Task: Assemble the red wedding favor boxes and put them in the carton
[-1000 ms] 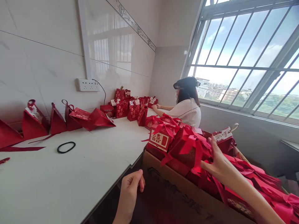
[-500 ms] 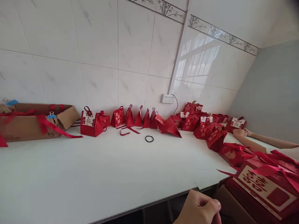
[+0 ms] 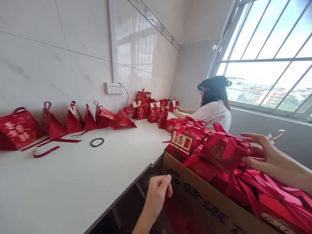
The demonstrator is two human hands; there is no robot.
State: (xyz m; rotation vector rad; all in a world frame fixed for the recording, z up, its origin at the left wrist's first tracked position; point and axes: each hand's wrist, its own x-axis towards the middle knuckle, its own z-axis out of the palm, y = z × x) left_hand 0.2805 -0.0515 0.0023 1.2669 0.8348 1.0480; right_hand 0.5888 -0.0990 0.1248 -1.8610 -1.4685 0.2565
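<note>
Head view: right hand (image 3: 270,159) at ribbon-tied gift box (image 3: 214,151) atop carton (image 3: 180,177); fingers spread about box's right edge, firm closure unclear. Carton apparently keeps stacked boxes (image 3: 181,140) together. Left hand (image 3: 157,191) near carton, fingers curled, empty. Gift bags (image 3: 74,122) line wall (image 3: 73,74) along surface (image 3: 97,175), presumably for support.

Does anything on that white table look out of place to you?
Two things, perhaps. At the right end of the row, some red packaging slumps over, while the neighbouring red boxes stand upright. In front, a plain black loop lies by itself, odd beside the red boxes and loose ribbon strips.
</note>
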